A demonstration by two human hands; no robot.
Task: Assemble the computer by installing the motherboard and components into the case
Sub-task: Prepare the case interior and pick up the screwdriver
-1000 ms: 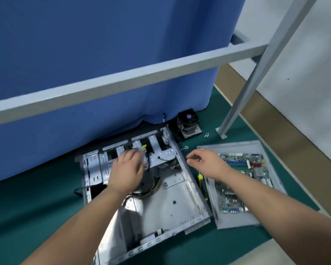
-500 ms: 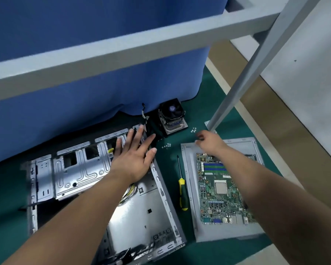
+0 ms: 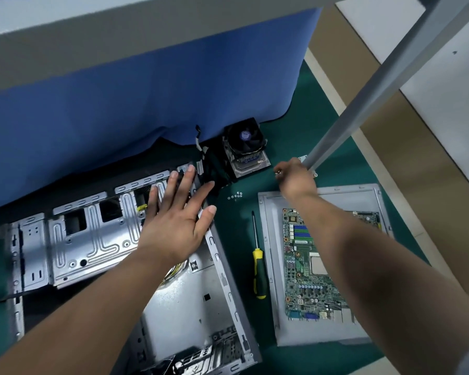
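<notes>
The left hand (image 3: 173, 226) lies flat, fingers spread, on the case (image 3: 92, 239). The right hand (image 3: 295, 180), reaching toward the worktop's far edge, pinches a small screw (image 3: 277, 173).

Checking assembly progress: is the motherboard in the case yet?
Out. The motherboard lies on a grey panel beside the case.

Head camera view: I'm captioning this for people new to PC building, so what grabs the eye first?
The open metal case lies at lower left, with the left hand spread flat on its drive cage. At right, the green motherboard rests on a grey panel. Between them lies a yellow-and-green screwdriver.
</notes>
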